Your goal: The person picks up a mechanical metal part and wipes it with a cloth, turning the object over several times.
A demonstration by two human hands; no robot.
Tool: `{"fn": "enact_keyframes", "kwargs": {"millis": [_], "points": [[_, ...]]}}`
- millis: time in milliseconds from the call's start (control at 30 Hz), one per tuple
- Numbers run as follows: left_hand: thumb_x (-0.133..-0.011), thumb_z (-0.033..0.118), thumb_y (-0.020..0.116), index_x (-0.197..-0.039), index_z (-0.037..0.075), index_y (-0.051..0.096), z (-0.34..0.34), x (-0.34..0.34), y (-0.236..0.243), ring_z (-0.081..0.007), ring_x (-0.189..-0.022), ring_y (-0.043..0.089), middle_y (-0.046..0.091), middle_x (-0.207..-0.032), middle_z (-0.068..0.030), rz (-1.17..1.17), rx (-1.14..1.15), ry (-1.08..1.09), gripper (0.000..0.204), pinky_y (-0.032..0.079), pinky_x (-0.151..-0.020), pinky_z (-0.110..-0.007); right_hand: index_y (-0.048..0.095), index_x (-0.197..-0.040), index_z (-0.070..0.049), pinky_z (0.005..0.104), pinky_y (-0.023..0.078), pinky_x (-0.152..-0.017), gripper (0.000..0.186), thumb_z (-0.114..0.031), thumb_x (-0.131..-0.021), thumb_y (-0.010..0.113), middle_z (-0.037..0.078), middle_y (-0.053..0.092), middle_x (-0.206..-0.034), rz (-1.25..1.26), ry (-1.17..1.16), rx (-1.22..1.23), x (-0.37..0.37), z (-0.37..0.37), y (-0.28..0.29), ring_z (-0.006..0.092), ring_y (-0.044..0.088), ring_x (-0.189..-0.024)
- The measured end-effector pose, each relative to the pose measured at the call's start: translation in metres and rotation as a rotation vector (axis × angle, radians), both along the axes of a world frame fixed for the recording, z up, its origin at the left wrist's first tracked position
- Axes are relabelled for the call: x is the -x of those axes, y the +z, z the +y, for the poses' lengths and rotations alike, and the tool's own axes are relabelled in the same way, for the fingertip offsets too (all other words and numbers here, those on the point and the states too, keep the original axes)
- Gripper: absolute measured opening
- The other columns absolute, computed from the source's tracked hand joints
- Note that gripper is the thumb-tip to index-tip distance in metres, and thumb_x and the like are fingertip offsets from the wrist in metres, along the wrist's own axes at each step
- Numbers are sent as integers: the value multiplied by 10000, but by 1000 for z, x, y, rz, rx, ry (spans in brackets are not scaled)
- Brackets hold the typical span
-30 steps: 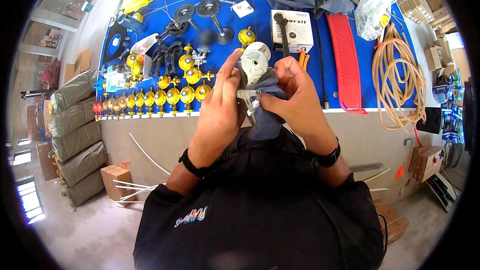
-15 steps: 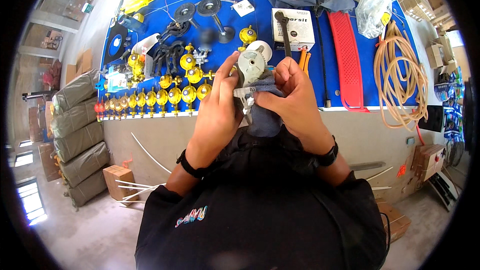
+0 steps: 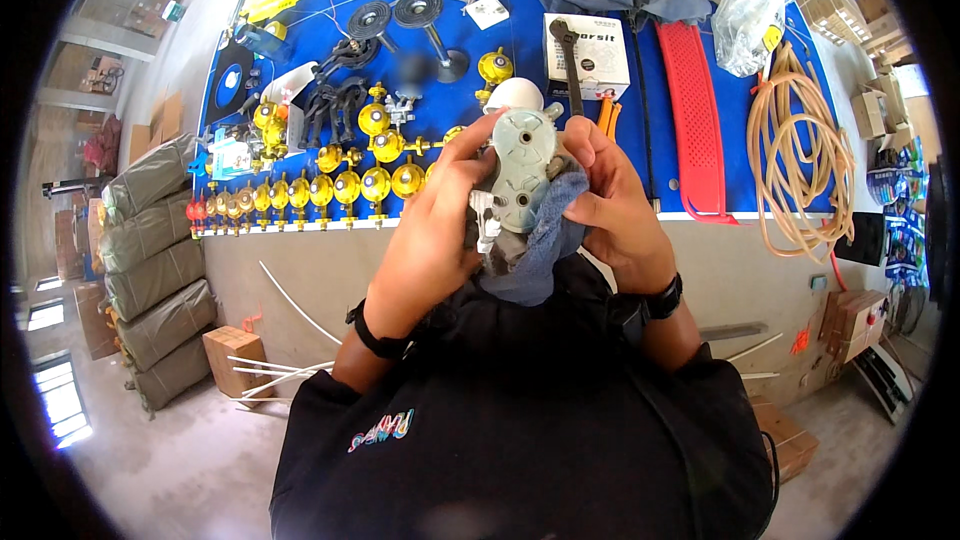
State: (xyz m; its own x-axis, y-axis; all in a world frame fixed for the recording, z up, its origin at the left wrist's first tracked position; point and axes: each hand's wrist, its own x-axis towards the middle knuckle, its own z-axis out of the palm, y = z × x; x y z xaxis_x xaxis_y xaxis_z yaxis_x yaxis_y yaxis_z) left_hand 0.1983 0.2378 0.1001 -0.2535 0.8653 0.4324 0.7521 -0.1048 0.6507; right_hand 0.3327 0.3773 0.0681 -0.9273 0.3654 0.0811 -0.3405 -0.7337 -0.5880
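Observation:
A grey metal housing (image 3: 522, 165) with two round holed faces is held up in front of my chest, over the table's near edge. A white connector-like part (image 3: 485, 220) juts from its left side. My left hand (image 3: 430, 220) grips the housing from the left, thumb low and fingers along its side. In my right hand (image 3: 625, 210) a blue-grey cloth (image 3: 540, 250) is pinched against the housing's right side, its folds hanging below. Just beyond the housing stands a white rounded object (image 3: 516, 93), partly hidden.
Yellow gas regulators (image 3: 347, 187) line the near left of the blue table (image 3: 500, 15). Behind them are black round-topped stands (image 3: 418, 12). An adjustable wrench (image 3: 570, 65) leans on a white box (image 3: 605, 55). Farther right lie a red perforated strip (image 3: 693, 120) and coiled tan hose (image 3: 800, 140).
The housing has turned so both round faces show, and has shifted slightly right. My right hand and the cloth have moved right and a little lower, uncovering the lower face.

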Motion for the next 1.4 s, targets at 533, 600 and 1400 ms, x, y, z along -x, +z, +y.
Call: {"fn": "enact_keyframes", "kwargs": {"millis": [533,600,1400], "points": [[-779,49,707,-1055,10,531,-5,-4,-5,-325,-1185,559,491,-1354,-242,-257,28,60,330,459,-941,-373,345,-951,-131,260,484,-781,526,113,-708,742,31,591,-915,-28,-88,-145,-2,-16,7,105,605,-923],[-754,54,733,-1041,16,526,-4,-6,-3,-342,-1179,560,497,-1337,-254,-224,33,96,356,452,-951,-380,339,-974,-136,246,463,-792,563,117,-694,756,18,575,-917,3,-61,-164,-2,-17,-6,91,585,-921],[-606,-154,612,-1064,-38,520,1,-3,-5,-412,-1208,520,415,-1433,-221,-35,-18,33,481,513,-890,-385,408,-945,-104,282,557,-735,418,96,-729,705,90,664,-920,-259,-163,-63,0,-2,15,156,672,-845]]}}
